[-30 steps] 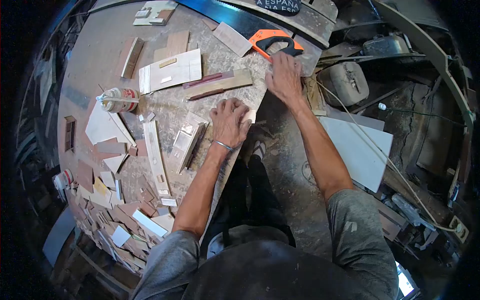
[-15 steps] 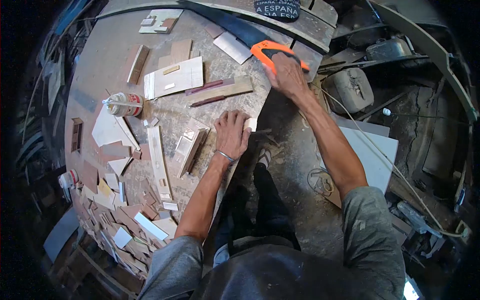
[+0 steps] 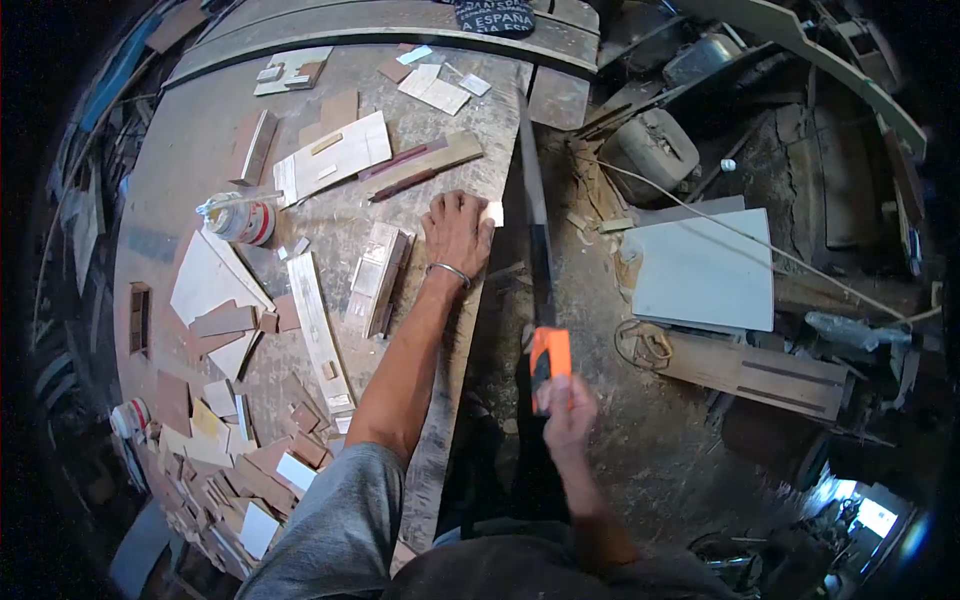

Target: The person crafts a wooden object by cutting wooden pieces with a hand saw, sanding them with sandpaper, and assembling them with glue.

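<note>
My left hand [image 3: 456, 230] lies flat on a small pale wood piece [image 3: 493, 212] at the right edge of the dusty workbench [image 3: 200, 130]. My right hand [image 3: 568, 408] grips the orange handle [image 3: 550, 356] of a handsaw. Its long dark blade [image 3: 533, 190] runs away from me, just right of the bench edge and beside the pale piece under my left hand.
Wood offcuts and strips [image 3: 318, 320] litter the bench, with a glue bottle [image 3: 240, 218] at the left and a heap of veneer scraps [image 3: 240, 440] near me. A white board [image 3: 703, 268], a cord [image 3: 700, 215] and debris lie on the floor to the right.
My right hand has taken the saw by its handle from the far end of the bench and drawn it back towards me, so the blade now points away. My left hand stays on the wood piece.
</note>
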The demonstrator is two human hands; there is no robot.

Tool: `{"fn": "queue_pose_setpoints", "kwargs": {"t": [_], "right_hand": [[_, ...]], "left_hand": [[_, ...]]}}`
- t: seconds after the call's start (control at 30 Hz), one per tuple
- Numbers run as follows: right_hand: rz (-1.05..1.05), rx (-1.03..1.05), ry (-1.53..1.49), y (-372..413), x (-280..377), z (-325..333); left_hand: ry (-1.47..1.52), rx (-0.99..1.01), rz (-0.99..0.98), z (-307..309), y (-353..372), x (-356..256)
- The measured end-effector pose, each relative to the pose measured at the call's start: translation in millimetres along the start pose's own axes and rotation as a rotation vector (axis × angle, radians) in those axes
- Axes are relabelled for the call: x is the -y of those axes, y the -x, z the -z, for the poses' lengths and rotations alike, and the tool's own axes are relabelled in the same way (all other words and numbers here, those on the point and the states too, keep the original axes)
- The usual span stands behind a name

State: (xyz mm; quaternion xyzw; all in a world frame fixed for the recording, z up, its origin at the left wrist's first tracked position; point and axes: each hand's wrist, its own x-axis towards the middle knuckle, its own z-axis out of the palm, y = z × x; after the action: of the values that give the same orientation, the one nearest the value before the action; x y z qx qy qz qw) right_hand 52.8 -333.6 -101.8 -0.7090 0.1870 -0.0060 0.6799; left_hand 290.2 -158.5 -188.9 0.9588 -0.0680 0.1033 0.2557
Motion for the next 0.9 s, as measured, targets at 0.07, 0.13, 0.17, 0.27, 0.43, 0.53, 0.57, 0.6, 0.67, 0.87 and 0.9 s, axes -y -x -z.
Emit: {"fn": "queue_pose_setpoints", "kwargs": {"t": [0.07, 0.13, 0.17, 0.27, 0.43, 0.53, 0.57, 0.6, 0.67, 0.87, 0.9], "right_hand": [[0.006, -0.028, -0.003, 27.0, -17.6, -15.0], [0.046, -0.048, 0.020, 43.9, -36.7, -25.1], [0.053, -0.055, 0.017, 49.5, -41.4, -28.9], [0.056, -0.065, -0.003, 57.6, -51.1, -35.8], [0.050, -0.048, 0.127, 67.0, -54.3, -38.0], [0.041, -0.051, 0.178, 70.2, -45.5, -43.1], [0.042, -0.056, 0.189, 69.9, -45.1, -44.4], [0.058, -0.060, 0.224, 69.9, -49.4, -44.6], [0.084, -0.067, 0.291, 71.9, -59.5, -45.2], [0.079, -0.171, 0.215, 70.5, -40.6, -59.3], [0.054, -0.146, 0.237, 71.8, -37.8, -58.2]], "left_hand": [[0.004, -0.021, -0.005, -3.8, 1.9, 2.4], [0.011, -0.017, -0.008, -7.5, 1.7, 7.5], [0.016, -0.014, -0.008, -9.1, 2.2, 9.0], [0.016, -0.029, -0.020, -10.1, 2.3, 11.2], [0.007, -0.042, -0.010, -12.0, 3.2, 11.5], [0.011, -0.046, -0.002, -9.6, 4.2, 7.6], [-0.001, -0.045, -0.005, -9.7, 3.7, 6.6], [-0.015, -0.044, -0.006, -9.1, 3.2, 6.5], [-0.033, -0.035, 0.007, -8.7, 2.9, 6.0], [-0.061, -0.021, 0.014, -9.3, 1.8, 5.1], [-0.063, -0.020, 0.012, -10.6, 2.1, 6.4]]}}
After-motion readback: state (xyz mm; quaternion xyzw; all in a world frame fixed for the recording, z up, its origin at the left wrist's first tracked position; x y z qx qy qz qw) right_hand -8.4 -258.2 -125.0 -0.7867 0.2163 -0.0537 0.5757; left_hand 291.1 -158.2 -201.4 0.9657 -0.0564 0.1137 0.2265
